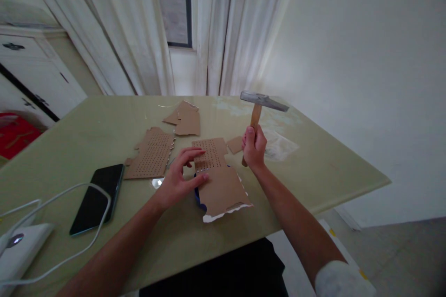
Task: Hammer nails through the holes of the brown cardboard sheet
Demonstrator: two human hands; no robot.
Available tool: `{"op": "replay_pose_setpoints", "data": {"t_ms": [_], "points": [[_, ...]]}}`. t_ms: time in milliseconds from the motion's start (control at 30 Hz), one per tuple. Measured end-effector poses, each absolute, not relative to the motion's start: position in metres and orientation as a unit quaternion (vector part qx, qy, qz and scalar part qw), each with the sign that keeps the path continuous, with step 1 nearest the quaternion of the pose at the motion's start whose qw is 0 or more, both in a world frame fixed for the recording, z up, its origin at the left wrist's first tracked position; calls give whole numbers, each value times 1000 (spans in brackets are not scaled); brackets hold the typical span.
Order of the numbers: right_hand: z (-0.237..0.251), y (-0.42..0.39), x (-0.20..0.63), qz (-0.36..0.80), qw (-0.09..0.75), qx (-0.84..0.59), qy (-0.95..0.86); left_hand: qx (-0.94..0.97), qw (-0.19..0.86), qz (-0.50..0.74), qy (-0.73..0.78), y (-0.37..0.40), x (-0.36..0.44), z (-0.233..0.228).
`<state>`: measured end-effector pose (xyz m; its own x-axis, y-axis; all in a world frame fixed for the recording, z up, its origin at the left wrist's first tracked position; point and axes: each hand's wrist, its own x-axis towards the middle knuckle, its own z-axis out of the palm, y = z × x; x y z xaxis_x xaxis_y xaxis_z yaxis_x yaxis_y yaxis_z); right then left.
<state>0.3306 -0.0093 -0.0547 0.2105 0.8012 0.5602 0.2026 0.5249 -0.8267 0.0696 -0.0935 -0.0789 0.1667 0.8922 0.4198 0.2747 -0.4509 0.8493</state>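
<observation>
My right hand point(253, 146) is clamped around the wooden handle of a hammer point(259, 106), held upright with the steel head above the table, well clear of everything. Gripping low on the handle like that gives more swing, I'd guess. My left hand point(179, 178) is flat and open, fingers spread on a punched cardboard piece point(219, 176) right in front of me, pinning it so it can't slide. The two hands are apart, with the card between them.

There's something blue point(197, 195) tucked under that card, only an edge peeking out, so I can't tell what it is. Whatever sits under my left fingertips is hidden too.

Further out: another perforated piece point(151, 154) to the left, plain scraps point(186, 118) behind, a small scrap point(235, 145) by the hammer hand, and a clear plastic bag point(280, 146) that's hard to make out. A phone point(97, 197) lies face up at left with a white cable point(52, 222) looping over it, the charger cut off at the frame edge. All on a pale green table point(331, 171).
</observation>
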Motion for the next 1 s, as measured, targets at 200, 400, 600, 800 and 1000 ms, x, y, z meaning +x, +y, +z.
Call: {"op": "replay_pose_setpoints", "data": {"t_ms": [200,400,600,800,1000], "points": [[-80,-1,332,266,671,-413,-555,652,132,467,583,-84,48,-71],[-78,-11,335,332,682,-385,-525,700,-3,204,685,-78,23,-75],[-77,-10,341,316,671,-429,-515,709,8,148,690,-72,17,-94],[-81,-11,340,305,650,-450,-531,717,-13,161,678,-67,15,-107],[-83,-9,339,297,662,-430,-537,714,-5,189,674,-69,28,-106]]}}
